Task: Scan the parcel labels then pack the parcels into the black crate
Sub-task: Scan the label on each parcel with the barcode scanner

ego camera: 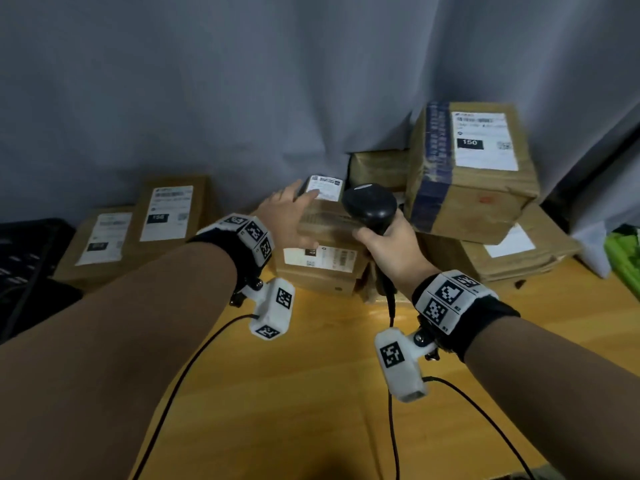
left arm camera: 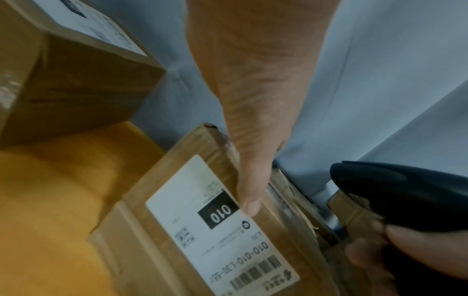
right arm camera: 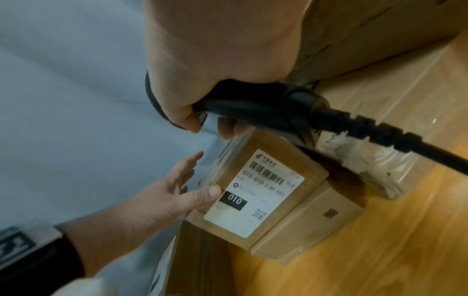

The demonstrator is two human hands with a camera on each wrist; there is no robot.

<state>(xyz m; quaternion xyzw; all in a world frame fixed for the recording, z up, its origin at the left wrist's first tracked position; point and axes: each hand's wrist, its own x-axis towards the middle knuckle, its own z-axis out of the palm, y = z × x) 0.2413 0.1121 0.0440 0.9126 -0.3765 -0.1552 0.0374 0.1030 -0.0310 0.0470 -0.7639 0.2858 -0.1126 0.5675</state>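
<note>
At the far left edge of the desk (ego camera: 311, 393) sits the black crate (ego camera: 24, 251), well left of the small parcel marked 010 (ego camera: 323, 258), which serves here as the landmark. Between the crate and that parcel two flat cardboard parcels (ego camera: 166, 216) lie side by side with white labels facing up. The left hand (ego camera: 291, 216) reaches over the left end of the 010 parcel with fingers spread and mostly straight, a loose, unclosed grip; its thumb (right arm camera: 202, 196) presses the front face beside the black 010 box on the label (right arm camera: 253, 192), and the fingers lie over the top edge. This parcel rests on another small carton (right arm camera: 309, 224) on the desk. Just right of it, the right hand (ego camera: 391, 247) keeps a closed grip round the handle of a black barcode scanner (ego camera: 370, 206), whose head hangs above the parcel's right end, and whose cable (right arm camera: 380, 130) trails off toward the person. Farther right of the landmark stands a stack of larger parcels, the topmost (ego camera: 474, 168) bearing a label marked 150 and a band of blue tape.
</note>
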